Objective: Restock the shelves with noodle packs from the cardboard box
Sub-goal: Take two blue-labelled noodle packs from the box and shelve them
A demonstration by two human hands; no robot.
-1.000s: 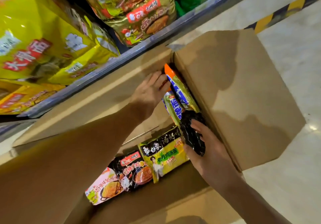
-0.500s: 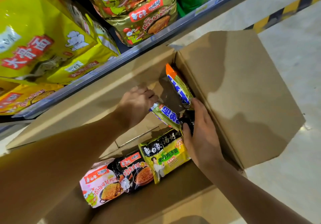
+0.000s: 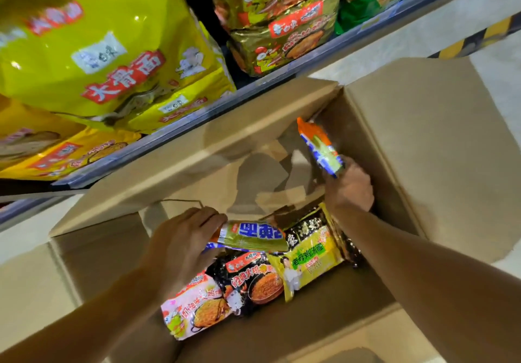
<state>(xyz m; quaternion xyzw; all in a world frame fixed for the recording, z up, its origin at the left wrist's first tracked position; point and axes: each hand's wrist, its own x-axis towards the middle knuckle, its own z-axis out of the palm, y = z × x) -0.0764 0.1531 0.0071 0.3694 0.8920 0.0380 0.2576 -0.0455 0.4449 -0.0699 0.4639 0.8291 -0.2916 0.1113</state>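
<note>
Noodle packs lie in the open cardboard box (image 3: 423,142) below the shelf (image 3: 174,148): my left hand (image 3: 183,244) grips a green-and-blue pack (image 3: 253,235), my right hand (image 3: 349,188) grips an upright orange-topped pack (image 3: 318,145) near the far corner.

Shelf packs (image 3: 107,61) blurred, cropped by top edge; right hand (image 3: 348,188) fingertips hidden (behind orange pack (image 3: 320,148)).
</note>
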